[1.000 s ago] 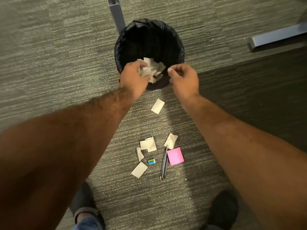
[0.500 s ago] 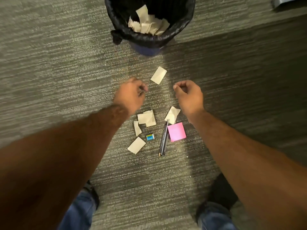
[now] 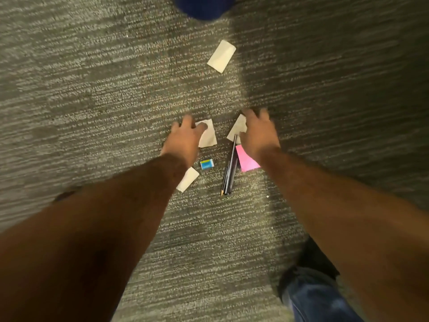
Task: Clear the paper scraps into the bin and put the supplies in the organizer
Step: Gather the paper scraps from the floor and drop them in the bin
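both hands reach down spread, grasping nothing yet: left hand (image 3: 185, 138) over one paper scrap (image 3: 208, 136), right hand (image 3: 257, 133) over another scrap (image 3: 238, 128), likely to gather both; pencil (image 3: 228, 173) lies between the wrists.

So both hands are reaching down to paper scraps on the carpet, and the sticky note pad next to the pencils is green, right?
Not quite: the sticky note pad is pink, not green, as the head view shows. The rest holds: the left hand and right hand reach down to paper scraps on the carpet, beside the pencils.
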